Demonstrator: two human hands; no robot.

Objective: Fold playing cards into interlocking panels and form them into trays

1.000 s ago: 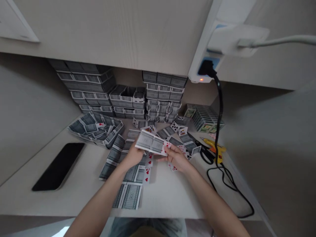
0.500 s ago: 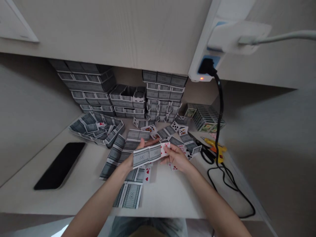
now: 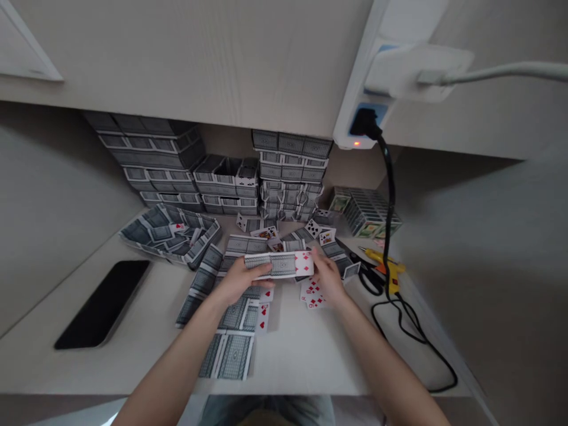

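Note:
A strip of joined playing cards [image 3: 283,265] is held level above the table, two grey patterned backs and one red diamond face at its right end. My left hand [image 3: 242,280] grips its left part, thumb on top. My right hand [image 3: 327,277] pinches the right end by the diamond card. Beneath and left of the strip lie joined card panels [image 3: 235,349], backs up, with a heart card [image 3: 262,318] sticking out. Close to my right hand, loose red-faced cards [image 3: 313,294] lie on the table.
Stacked card boxes [image 3: 290,171] line the back. A card tray [image 3: 171,236] holding loose cards sits left, near a black phone [image 3: 103,303]. At right are a yellow glue gun [image 3: 393,272], black scissors [image 3: 370,275], a black cable [image 3: 390,207] and a bundle of card packs [image 3: 370,210].
The card strip has turned from slanted to nearly level. My left hand's thumb now lies over the strip's front, and my right hand has shifted to its right edge.

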